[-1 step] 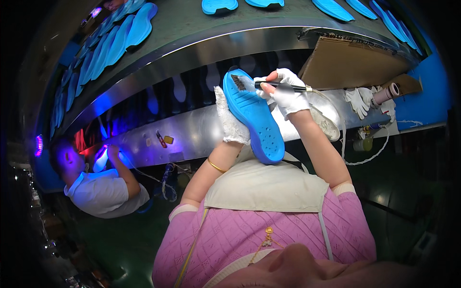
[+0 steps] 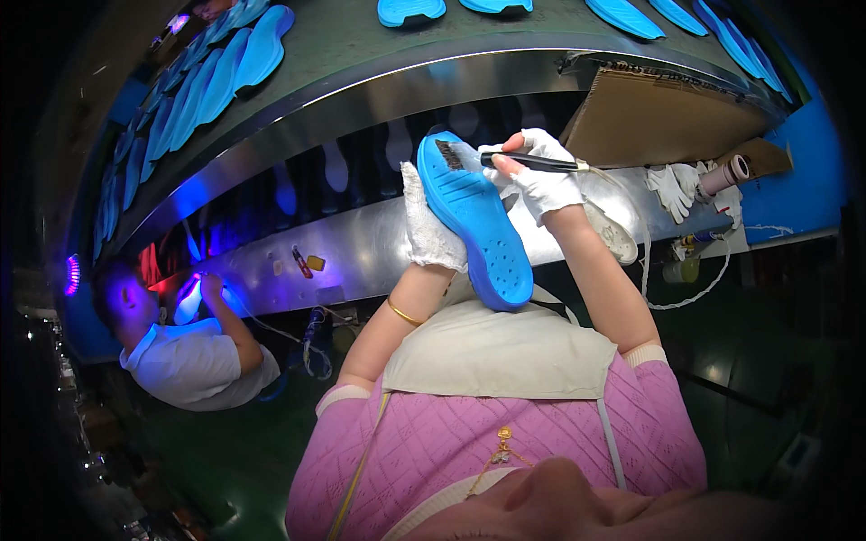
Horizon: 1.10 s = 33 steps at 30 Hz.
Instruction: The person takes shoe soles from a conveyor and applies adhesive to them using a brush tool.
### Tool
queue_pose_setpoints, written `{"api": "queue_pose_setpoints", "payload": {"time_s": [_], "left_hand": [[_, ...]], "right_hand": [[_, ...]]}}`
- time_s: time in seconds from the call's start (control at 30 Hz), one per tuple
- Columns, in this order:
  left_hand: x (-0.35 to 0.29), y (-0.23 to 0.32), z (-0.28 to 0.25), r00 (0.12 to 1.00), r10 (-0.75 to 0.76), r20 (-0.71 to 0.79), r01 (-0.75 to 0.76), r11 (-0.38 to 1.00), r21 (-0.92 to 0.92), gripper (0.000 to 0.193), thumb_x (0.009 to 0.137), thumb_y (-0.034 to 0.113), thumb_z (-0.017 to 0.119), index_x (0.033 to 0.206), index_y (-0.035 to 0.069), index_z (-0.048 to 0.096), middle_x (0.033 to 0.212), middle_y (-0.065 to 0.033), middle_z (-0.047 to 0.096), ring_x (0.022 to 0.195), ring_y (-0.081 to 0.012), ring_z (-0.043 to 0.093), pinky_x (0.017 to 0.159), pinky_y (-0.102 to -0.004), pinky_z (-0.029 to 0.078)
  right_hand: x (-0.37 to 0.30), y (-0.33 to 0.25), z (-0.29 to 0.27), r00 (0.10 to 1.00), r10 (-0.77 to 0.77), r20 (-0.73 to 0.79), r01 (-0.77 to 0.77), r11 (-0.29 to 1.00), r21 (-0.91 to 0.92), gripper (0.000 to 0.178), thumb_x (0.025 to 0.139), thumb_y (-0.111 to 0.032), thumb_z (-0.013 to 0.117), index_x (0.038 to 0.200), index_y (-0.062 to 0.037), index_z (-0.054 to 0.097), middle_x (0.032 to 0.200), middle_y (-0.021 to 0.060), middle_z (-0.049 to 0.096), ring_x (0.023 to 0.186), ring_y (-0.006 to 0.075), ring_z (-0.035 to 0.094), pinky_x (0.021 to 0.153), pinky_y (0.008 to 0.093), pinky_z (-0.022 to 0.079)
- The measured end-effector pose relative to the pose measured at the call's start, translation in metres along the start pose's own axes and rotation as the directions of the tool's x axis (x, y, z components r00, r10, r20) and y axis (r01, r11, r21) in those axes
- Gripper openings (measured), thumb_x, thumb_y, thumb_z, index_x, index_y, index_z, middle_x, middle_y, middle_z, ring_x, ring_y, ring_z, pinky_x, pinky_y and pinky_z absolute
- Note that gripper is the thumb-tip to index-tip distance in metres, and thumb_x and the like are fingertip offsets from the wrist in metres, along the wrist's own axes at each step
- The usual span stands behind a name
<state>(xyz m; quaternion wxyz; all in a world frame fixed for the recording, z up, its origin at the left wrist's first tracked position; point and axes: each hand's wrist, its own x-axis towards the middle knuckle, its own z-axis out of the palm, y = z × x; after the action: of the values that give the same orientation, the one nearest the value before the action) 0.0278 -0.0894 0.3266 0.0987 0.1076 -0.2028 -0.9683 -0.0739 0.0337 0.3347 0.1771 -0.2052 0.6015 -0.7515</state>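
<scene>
1. Blue sole (image 2: 498,225) is held across the counter's (image 2: 361,243) near edge, slanting lengthwise far-left to near-right.
2. Left hand (image 2: 433,225) grips its left side.
3. Right hand (image 2: 547,187) pinches the brush (image 2: 546,163), bristles against its far end.

Person wears a pink knit top (image 2: 654,433), diamond pattern, tiny holes; sleeves end near the elbows, cream cuffs (image 2: 644,353), cream collar (image 2: 446,500). Pale cream apron (image 2: 496,356), left strap (image 2: 361,469) yellow-edged, right strap (image 2: 612,442) pale grey. Gold pendant (image 2: 504,435) on a thin chain. Left hand (image 2: 435,230): white rough-textured glove (image 2: 439,248), gold bangle (image 2: 404,313) on forearm. Right hand (image 2: 541,180): white glove (image 2: 552,196), two fingertips bare.
</scene>
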Motion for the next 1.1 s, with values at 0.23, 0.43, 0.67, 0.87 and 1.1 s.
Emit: {"api": "queue_pose_setpoints", "payload": {"time_s": [0.23,0.43,0.67,0.87,1.1], "left_hand": [[0.005,0.003,-0.014,0.992,-0.108,-0.069,0.101,0.991,-0.093,0.084,0.090,0.080,0.022,0.134,0.014,0.052,0.119,-0.0180,0.064,0.101,-0.0412,0.064,0.091,-0.0629,0.050],[0.004,0.003,-0.008,0.992,-0.097,-0.086,0.090,0.992,-0.084,0.078,0.092,0.076,0.025,0.132,0.015,0.053,0.124,-0.0161,0.060,0.110,-0.0388,0.059,0.096,-0.0592,0.048],[-0.003,0.003,0.003,0.990,-0.037,-0.135,0.041,0.999,0.027,0.073,0.093,0.074,0.033,0.134,0.016,0.051,0.130,-0.0155,0.056,0.114,-0.0355,0.057,0.097,-0.0548,0.049],[-0.004,0.008,0.006,0.985,-0.099,-0.140,0.108,0.992,0.063,0.077,0.092,0.075,0.033,0.136,0.014,0.048,0.128,-0.0180,0.057,0.114,-0.0353,0.059,0.098,-0.0540,0.050],[-0.007,0.004,0.000,0.995,-0.088,0.055,0.090,0.995,-0.032,0.083,0.090,0.078,0.032,0.140,0.013,0.047,0.133,-0.0149,0.057,0.117,-0.0365,0.059,0.101,-0.0554,0.048]], "right_hand": [[-0.004,0.013,-0.028,0.997,0.077,0.020,-0.079,0.952,0.297,0.022,0.084,-0.006,0.077,0.100,-0.0071,0.061,0.094,0.0051,0.067,0.087,0.0143,0.065,0.080,0.0271,0.053],[-0.002,0.024,-0.027,0.986,0.152,0.071,-0.163,0.966,0.199,0.024,0.083,-0.006,0.078,0.100,-0.0058,0.061,0.099,0.0085,0.069,0.091,0.0162,0.066,0.083,0.0290,0.054],[-0.005,0.025,-0.022,0.983,0.137,0.125,-0.137,0.991,-0.007,0.024,0.082,-0.006,0.078,0.100,-0.0048,0.062,0.101,0.0100,0.070,0.093,0.0175,0.067,0.086,0.0312,0.055],[-0.009,0.023,-0.020,0.993,0.102,0.064,-0.097,0.993,-0.071,0.020,0.082,-0.007,0.079,0.095,-0.0041,0.064,0.094,0.0084,0.071,0.085,0.0148,0.068,0.080,0.0282,0.055],[-0.015,-0.004,-0.005,0.986,-0.156,-0.055,0.154,0.987,-0.037,0.018,0.085,0.002,0.073,0.096,-0.0026,0.059,0.092,0.0105,0.070,0.079,0.0135,0.069,0.070,0.0254,0.056]]}}
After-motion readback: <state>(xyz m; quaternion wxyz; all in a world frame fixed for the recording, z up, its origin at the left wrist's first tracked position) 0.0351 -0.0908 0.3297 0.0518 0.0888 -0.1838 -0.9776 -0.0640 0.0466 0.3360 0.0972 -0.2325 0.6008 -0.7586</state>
